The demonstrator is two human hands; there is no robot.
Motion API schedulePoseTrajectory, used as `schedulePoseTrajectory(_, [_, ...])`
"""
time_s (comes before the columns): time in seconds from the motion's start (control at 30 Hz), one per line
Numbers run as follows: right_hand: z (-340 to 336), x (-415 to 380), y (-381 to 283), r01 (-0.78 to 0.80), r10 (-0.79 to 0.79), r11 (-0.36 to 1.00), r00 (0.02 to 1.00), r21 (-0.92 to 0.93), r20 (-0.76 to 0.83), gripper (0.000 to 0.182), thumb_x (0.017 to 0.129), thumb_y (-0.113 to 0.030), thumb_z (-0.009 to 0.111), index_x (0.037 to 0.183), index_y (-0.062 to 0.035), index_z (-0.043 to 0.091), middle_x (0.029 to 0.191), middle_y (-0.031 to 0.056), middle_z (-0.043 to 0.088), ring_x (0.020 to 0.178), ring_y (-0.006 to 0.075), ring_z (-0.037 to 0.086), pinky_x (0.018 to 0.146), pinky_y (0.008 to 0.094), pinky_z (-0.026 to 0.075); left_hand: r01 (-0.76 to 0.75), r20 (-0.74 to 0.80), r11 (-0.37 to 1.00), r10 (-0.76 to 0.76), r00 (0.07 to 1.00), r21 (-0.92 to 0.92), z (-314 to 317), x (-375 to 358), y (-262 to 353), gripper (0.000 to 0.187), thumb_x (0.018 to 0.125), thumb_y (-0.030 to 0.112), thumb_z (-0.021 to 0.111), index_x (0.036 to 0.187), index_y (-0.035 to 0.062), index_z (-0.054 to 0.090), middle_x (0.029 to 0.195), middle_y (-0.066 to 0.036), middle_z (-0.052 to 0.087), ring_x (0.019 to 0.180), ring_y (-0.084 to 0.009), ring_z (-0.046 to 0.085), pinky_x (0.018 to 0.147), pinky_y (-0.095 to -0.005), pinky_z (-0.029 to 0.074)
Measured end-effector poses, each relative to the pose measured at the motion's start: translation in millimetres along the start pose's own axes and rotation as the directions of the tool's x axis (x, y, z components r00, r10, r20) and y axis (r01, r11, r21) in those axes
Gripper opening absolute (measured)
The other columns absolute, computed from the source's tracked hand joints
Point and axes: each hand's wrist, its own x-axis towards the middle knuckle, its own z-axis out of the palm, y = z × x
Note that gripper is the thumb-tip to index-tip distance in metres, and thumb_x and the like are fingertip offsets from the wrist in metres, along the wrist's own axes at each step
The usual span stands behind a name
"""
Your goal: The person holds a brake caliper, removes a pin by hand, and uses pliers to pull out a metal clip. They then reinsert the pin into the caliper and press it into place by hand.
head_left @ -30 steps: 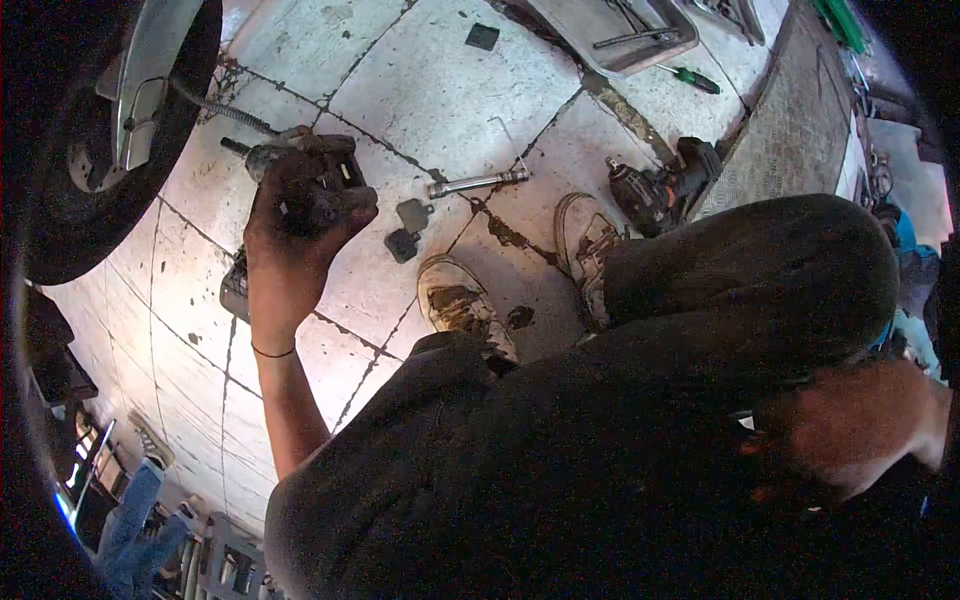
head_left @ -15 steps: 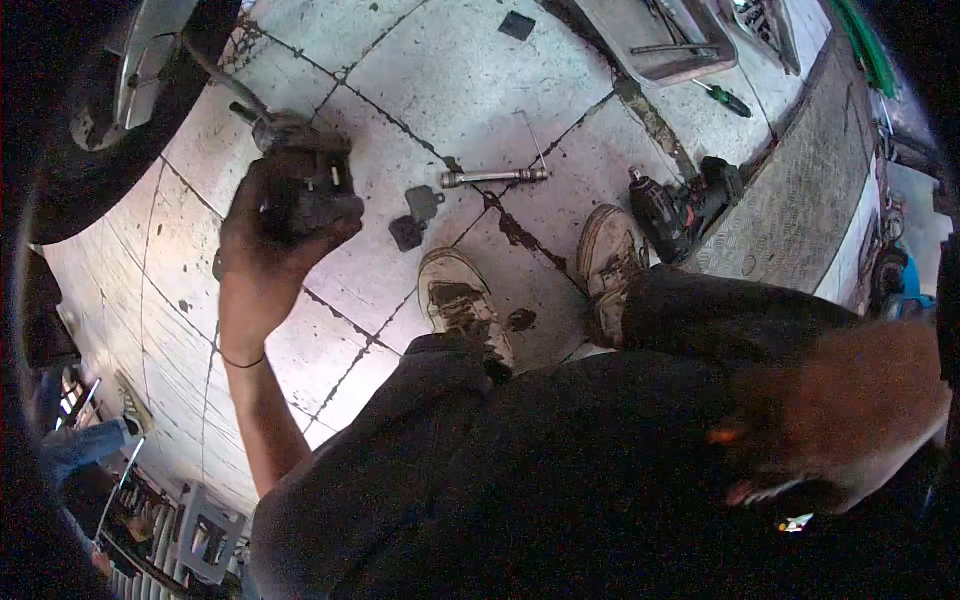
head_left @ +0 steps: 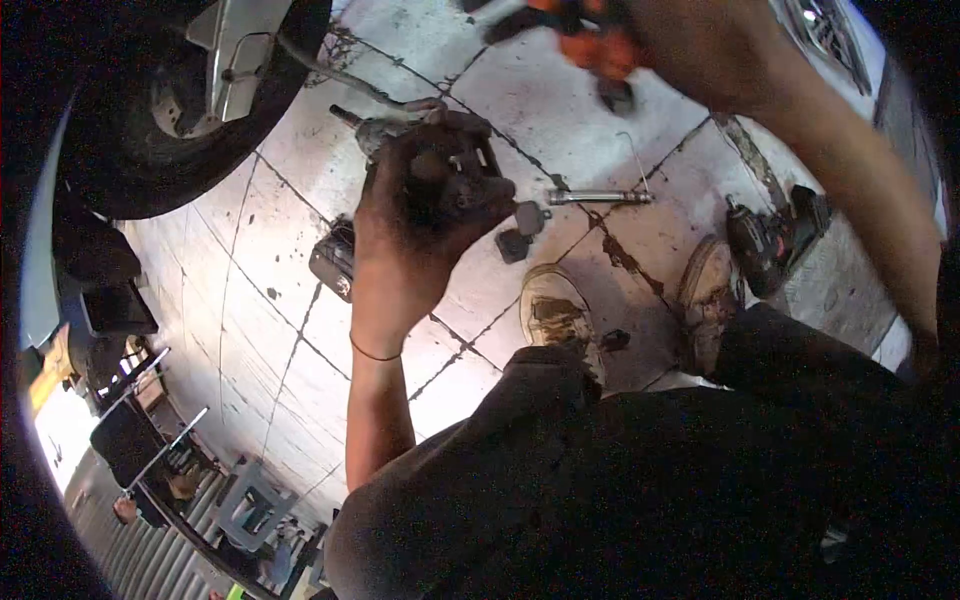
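My left hand grips a dark brake caliper, its fingers wrapped around the body. A grey brake hose runs from the caliper towards the wheel at upper left. My right hand is at the top of the view, closed on an orange and black tool. Motion blur hides what kind of tool it is. Below the caliper and to its right, brake pads lie on the floor beside a chrome socket extension.
A black cordless impact wrench lies by my right shoe. A dark metal part rests on the tiled floor left of my left wrist. A grey stool and metal racks stand at lower left.
My right hand has swung from low right up to the top, carrying the orange tool into view. The view has shifted left; my left hand still grips the caliper.
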Motion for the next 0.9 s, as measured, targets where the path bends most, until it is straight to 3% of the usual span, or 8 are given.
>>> schedulePoseTrajectory(0.1, [20, 16, -14, 0.216, -0.127, 0.967, 0.869, 0.137, -0.477, 0.011, 0.094, -0.013, 0.057, 0.093, -0.0026, 0.054, 0.079, 0.0120, 0.060, 0.072, 0.0177, 0.059, 0.076, 0.0342, 0.053, -0.043, -0.068, 0.998, 0.040, 0.997, -0.052, 5, 2, -7, 0.063, 0.071, 0.012, 0.089, 0.122, 0.0025, 0.053, 0.106, -0.016, 0.068, 0.091, -0.0275, 0.070, 0.079, -0.0360, 0.055])
schedulePoseTrajectory(0.17, [27, 8, -10, 0.368, -0.073, 0.243, 0.930, 0.897, -0.361, 0.018, 0.089, -0.008, 0.059, 0.106, -0.0007, 0.058, 0.080, 0.0097, 0.062, 0.073, 0.0141, 0.059, 0.070, 0.0272, 0.052, -0.017, -0.067, 0.999, 0.015, 0.998, -0.029, 3, 2, -5, 0.064, 0.069, 0.013, 0.089, 0.120, 0.0033, 0.052, 0.107, -0.016, 0.068, 0.093, -0.0295, 0.069, 0.080, -0.0384, 0.055])
schedulePoseTrajectory(0.27, [35, -1, -68, 0.189, 0.570, -0.346, 0.820, 0.919, 0.046, 0.029, 0.091, -0.009, 0.057, 0.118, 0.0007, 0.056, 0.093, 0.0100, 0.063, 0.081, 0.0125, 0.061, 0.074, 0.0263, 0.052, -0.054, -0.097, 0.991, 0.066, 0.993, 0.122, 2, 2, -12, 0.068, 0.066, 0.013, 0.091, 0.121, 0.0029, 0.051, 0.107, -0.017, 0.068, 0.097, -0.0312, 0.068, 0.084, -0.0413, 0.053])
schedulePoseTrajectory(0.3, [36, 27, -104, 0.062, 0.874, 0.012, 0.485, 0.998, -0.041, 0.034, 0.095, -0.019, 0.056, 0.123, 0.0010, 0.054, 0.110, 0.0125, 0.060, 0.090, 0.0174, 0.063, 0.078, 0.0300, 0.053, -0.058, -0.097, 0.991, 0.070, 0.993, 0.122, 2, 2, -9, 0.068, 0.066, 0.013, 0.091, 0.121, 0.0029, 0.051, 0.107, -0.017, 0.068, 0.097, -0.0312, 0.068, 0.084, -0.0413, 0.053])
schedulePoseTrajectory(0.33, [50, 20, -102, 0.062, 0.873, 0.017, 0.486, 0.998, -0.045, 0.034, 0.095, -0.019, 0.056, 0.123, 0.0010, 0.054, 0.110, 0.0125, 0.060, 0.090, 0.0174, 0.063, 0.078, 0.0300, 0.053, -0.041, -0.100, 0.993, 0.052, 0.994, 0.109, 2, 2, -6, 0.069, 0.066, 0.013, 0.091, 0.121, 0.0027, 0.051, 0.107, -0.017, 0.067, 0.099, -0.0321, 0.067, 0.085, -0.0424, 0.053])
schedulePoseTrajectory(0.47, [70, 3, -103, 0.260, 0.804, -0.307, 0.586, 0.916, 0.103, 0.054, 0.087, -0.028, 0.073, 0.127, 0.0021, 0.053, 0.121, 0.0144, 0.057, 0.096, 0.0227, 0.063, 0.082, 0.0341, 0.054, -0.012, -0.110, 0.991, 0.027, 0.994, 0.134, -2, 2, -5, 0.069, 0.065, 0.012, 0.091, 0.122, 0.0024, 0.052, 0.107, -0.018, 0.068, 0.098, -0.0316, 0.068, 0.084, -0.0410, 0.054])
schedulePoseTrajectory(0.6, [76, 7, -73, 0.534, 0.562, -0.455, 0.793, 0.713, -0.235, 0.058, 0.083, -0.032, 0.078, 0.123, 0.0037, 0.058, 0.118, 0.0197, 0.061, 0.096, 0.0198, 0.062, 0.081, 0.0321, 0.052, 0.101, -0.077, 0.995, -0.101, 0.992, -0.002, -7, 3, 5, 0.069, 0.066, 0.012, 0.091, 0.121, 0.0020, 0.052, 0.107, -0.017, 0.069, 0.095, -0.0271, 0.070, 0.080, -0.0383, 0.057])
schedulePoseTrajectory(0.9, [85, 19, -49, 0.449, 0.039, 0.057, 0.892, 0.892, -0.451, 0.052, 0.089, -0.022, 0.069, 0.131, 0.0012, 0.049, 0.125, 0.0128, 0.055, 0.110, 0.0183, 0.056, 0.093, 0.0341, 0.050, 0.038, -0.096, 0.998, -0.043, 0.994, -0.051, -13, 1, 12, 0.084, 0.064, 0.010, 0.092, 0.135, 0.0009, 0.048, 0.115, -0.016, 0.069, 0.104, -0.0227, 0.069, 0.084, -0.0355, 0.059])
